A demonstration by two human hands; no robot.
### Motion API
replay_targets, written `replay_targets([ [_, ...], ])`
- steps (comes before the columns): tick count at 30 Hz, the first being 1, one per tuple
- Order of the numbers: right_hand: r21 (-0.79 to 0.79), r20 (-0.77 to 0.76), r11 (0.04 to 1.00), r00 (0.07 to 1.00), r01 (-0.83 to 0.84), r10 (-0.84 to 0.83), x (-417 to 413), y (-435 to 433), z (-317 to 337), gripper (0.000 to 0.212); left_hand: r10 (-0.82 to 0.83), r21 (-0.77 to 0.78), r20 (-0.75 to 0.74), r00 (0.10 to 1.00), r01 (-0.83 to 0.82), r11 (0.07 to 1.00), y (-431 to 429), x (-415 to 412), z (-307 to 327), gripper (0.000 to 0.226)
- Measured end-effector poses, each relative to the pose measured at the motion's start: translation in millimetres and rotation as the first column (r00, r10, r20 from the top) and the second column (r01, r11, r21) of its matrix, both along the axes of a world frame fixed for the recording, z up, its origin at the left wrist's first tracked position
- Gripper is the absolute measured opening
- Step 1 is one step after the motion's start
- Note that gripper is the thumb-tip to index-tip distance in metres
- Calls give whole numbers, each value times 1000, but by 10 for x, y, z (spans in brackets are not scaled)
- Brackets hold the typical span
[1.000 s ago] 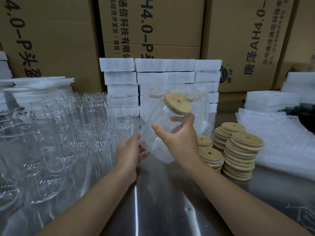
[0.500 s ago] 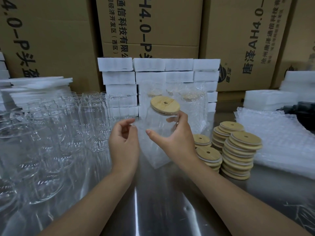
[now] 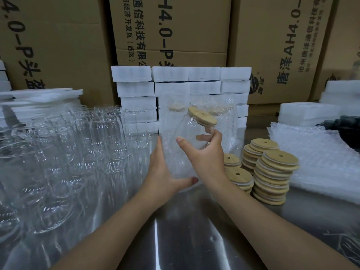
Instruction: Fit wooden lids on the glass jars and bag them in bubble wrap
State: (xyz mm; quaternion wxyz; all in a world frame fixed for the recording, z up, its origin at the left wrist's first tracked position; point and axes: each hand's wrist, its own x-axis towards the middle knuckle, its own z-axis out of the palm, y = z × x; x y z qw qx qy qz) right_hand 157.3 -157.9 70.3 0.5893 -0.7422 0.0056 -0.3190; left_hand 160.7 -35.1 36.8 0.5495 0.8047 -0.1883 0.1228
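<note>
Centrally, right hand (image 3: 208, 162) grips lidded jar (image 3: 192, 133); left hand (image 3: 163, 174) flat on bubble bag (image 3: 174, 152); lid stacks (image 3: 272, 178) alongside.

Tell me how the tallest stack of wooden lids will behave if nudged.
The tall lid stack would probably shear rather than slide whole: its discs already sit offset. Loose lids look thin and light, so likely to skate on the shiny steel table. Being round, any landing on edge could roll.
</note>
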Motion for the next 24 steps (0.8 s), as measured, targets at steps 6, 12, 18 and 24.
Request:
replay_targets([
  [6,-68,-30,993,995,-100,98,3,51,-57,73,-1,5,-4,1000,1,1000,75,80,-54,106],
  [12,-144,-28,964,974,-225,223,-1,75,-59,65,55,-51,47,997,-53,997,100,94,3,82],
  [18,-55,-10,928,930,-368,368,-51,58,6,56,230,-280,68,971,-202,939,88,2,29,93],
  [24,-99,-158,834,836,-543,526,-11,17,-81,71,314,-464,90,945,-239,853,106,-7,86,82],
])
